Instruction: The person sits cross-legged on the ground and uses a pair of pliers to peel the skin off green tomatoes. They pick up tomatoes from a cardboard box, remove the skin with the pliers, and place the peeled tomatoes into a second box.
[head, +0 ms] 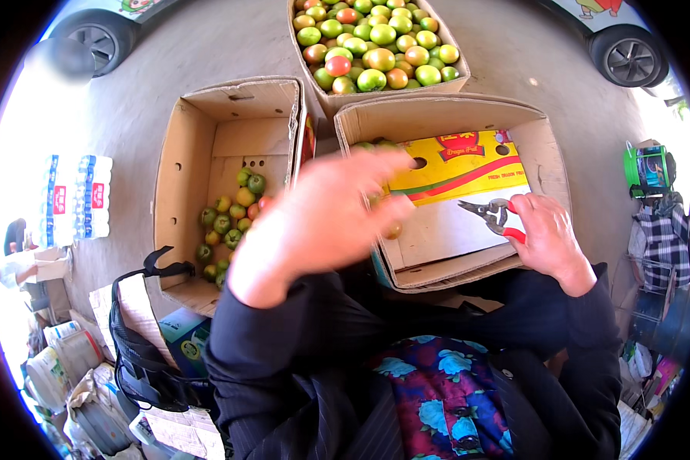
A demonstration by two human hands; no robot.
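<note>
My right hand (543,238) is closed around the red handles of a pair of pruning shears (490,214), whose blades point left and stand slightly apart. Beneath the shears is a cardboard box (448,109) with a yellow and white printed cardboard sheet (466,172) inside. Blurred by motion, my left hand (328,215) hangs over that box's left side, thumb and fingers apart. A few tomatoes (393,231) show partly behind it. On the left, a second cardboard box (187,138) holds green and reddish tomatoes (233,221) on its bottom; my left wrist covers some.
Beyond both boxes stands a carton (379,96) heaped with green to red tomatoes (382,34). Wrapped bottle packs (92,195) are on the floor at left. Buckets (72,345) and a black strapped bag (144,356) lie nearer. A green container (647,169) stands at right. Vehicle wheels (629,60) are behind.
</note>
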